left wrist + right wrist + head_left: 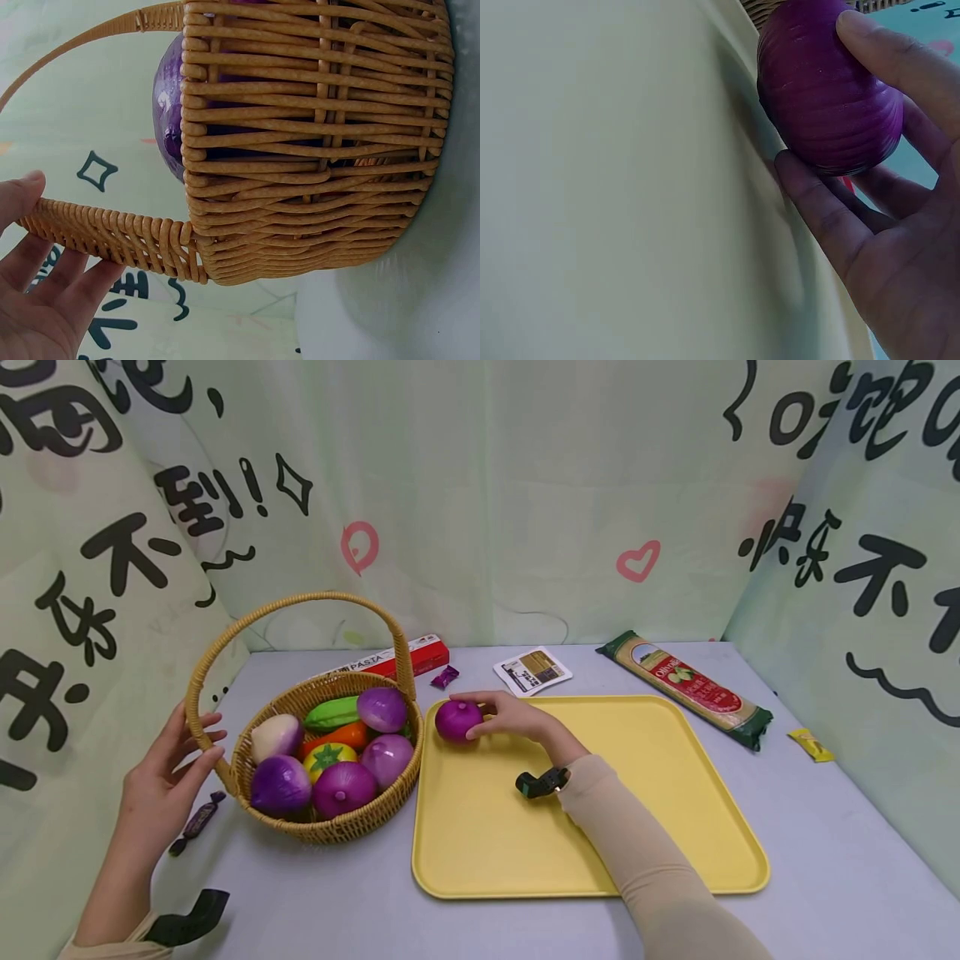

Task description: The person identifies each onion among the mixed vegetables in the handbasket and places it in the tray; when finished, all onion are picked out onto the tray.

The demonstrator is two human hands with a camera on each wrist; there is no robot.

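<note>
My right hand [517,713] holds a purple onion [458,721] at the back left corner of the yellow tray [600,877]. In the right wrist view the thumb and fingers curve round the onion [829,90], close to the tray surface [615,180]. My left hand [161,777] pinches the lower left part of the handle of a wicker basket [337,832], thumb on one side and fingers on the other, as the left wrist view shows. Inside the basket lie several purple onions [345,789], a white-and-purple turnip [276,737], a green vegetable [330,714], a carrot [348,737] and a yellow pepper [328,758].
Behind the basket lies a red pasta box [427,654], with a purple-wrapped candy [445,677] beside it. A white packet [532,671] and a pasta bag [686,689] lie behind the tray. A yellow packet [811,745] is far right; a dark-wrapped candy [198,821] lies left of the basket.
</note>
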